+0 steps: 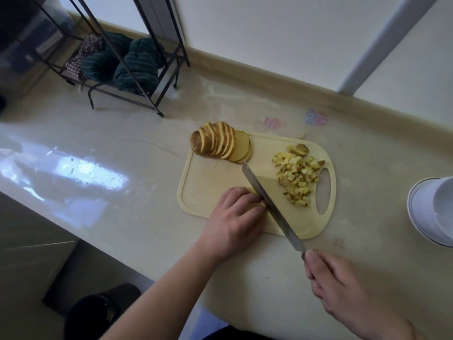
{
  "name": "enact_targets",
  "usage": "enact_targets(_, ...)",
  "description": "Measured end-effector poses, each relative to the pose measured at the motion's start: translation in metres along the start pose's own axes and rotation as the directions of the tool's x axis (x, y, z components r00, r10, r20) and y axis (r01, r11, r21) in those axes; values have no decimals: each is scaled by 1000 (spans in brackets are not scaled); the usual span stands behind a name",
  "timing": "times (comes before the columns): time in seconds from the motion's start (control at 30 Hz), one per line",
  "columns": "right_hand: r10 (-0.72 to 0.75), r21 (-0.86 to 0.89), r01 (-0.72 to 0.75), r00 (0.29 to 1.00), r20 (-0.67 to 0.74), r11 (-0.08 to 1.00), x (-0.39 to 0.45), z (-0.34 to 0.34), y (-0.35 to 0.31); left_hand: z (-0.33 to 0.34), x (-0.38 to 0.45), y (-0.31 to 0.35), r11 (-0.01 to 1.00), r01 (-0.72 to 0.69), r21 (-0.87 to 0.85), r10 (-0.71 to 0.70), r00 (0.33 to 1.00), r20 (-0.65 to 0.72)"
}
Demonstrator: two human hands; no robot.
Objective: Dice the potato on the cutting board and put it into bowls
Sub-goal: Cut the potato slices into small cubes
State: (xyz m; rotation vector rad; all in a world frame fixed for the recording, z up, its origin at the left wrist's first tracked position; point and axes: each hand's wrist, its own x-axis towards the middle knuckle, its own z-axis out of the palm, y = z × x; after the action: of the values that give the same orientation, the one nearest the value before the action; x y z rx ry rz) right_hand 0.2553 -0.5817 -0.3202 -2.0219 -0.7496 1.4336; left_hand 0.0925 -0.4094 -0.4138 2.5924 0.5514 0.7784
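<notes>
Potato slices (221, 143), skin on, lean in a fanned row at the far left corner of the pale yellow cutting board (203, 177). Diced potato (297, 174) lies heaped on the board's right side, just beside the oval handle hole. A few more slices (252, 191) sit near the board's front edge, mostly hidden under the left hand (236, 218), whose fingers curl down and press them in place. Knife (269, 203) blade runs diagonally across the board, its flat side against the left knuckles, tip near the fanned row. Right hand (343, 288) grasps the knife handle off the board's near edge, fingers wrapped round it. Board rests on a glossy beige counter (98, 143). White bowl (434, 212) at the right edge, apart from the board. Black wire rack (157, 77) holding dark striped cloth (137, 65) stands far left against the wall.
</notes>
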Motion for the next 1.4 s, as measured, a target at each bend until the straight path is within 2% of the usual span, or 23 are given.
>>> enact_targets(0.2,-91,-174,77,993,-72,982,-6,0,0,2,3,-2,1000,10,-16,-8,997,74)
enact_targets(0.37,-67,-149,57,996,-59,987,-11,-2,5,2,4,-2,999,30,-34,-28,997,73)
enact_targets(0.7,-115,-207,107,993,-26,973,5,-7,1,1,9,-1,997,43,-58,-39,997,66)
enact_targets(0.83,-187,-221,172,981,-53,960,20,-2,-6,1,7,0,997,52,-55,-48,997,63)
enact_targets(1.2,-169,-217,146,981,-93,965,10,0,1,0,6,0,997,61,-49,-57,996,71)
enact_targets(1.4,-228,-270,193,968,-103,943,9,5,-6,0,5,1,997,58,-56,-55,997,59)
